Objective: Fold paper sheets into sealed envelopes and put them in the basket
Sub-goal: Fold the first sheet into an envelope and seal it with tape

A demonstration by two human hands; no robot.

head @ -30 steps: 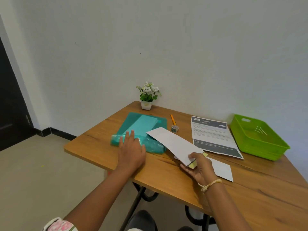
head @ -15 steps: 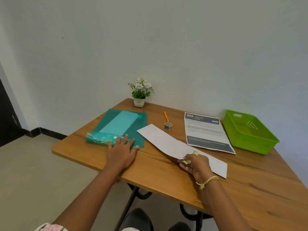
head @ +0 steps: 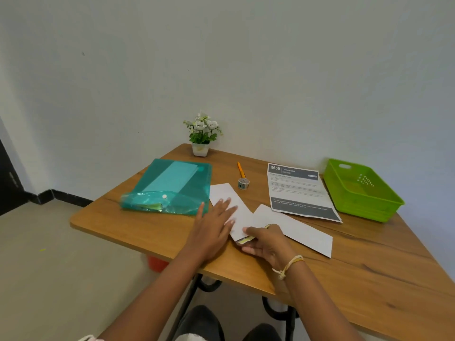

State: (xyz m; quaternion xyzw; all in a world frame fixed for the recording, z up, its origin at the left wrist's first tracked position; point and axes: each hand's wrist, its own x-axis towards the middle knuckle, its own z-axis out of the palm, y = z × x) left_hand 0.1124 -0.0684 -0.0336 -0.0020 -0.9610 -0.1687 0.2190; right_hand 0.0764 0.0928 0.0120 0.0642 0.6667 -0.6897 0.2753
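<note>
Two white sheets are in play, and we're down at the near edge of the table (head: 123,227) with both hands on the job. Our left hand (head: 214,226) lies flat, fingers straight and spread, pressing the long folded sheet (head: 227,195) that runs up toward the green folder (head: 172,185). Our right hand (head: 264,242) curls round that sheet's near end, pinching it together with a small yellow-green strip (head: 243,240); what that strip is, we can't tell. The second sheet (head: 298,228) lies flat just to the right, partly under the right hand.

Now, this paper will be feather-light and floppy, and it will likely slide freely on the smooth wood. So pin it with the flat palm, as the left is doing, and take it by an edge or corner with thumb and fingertips. Creases will hold once pressed, but a careless tug could crumple it.

Tape roll (head: 243,183) and pencil (head: 240,169) wait behind, beside the printed page (head: 295,190). Over on the far right, the green basket (head: 384,207) looks empty, so sealing and dropping seem all ahead of us.
</note>
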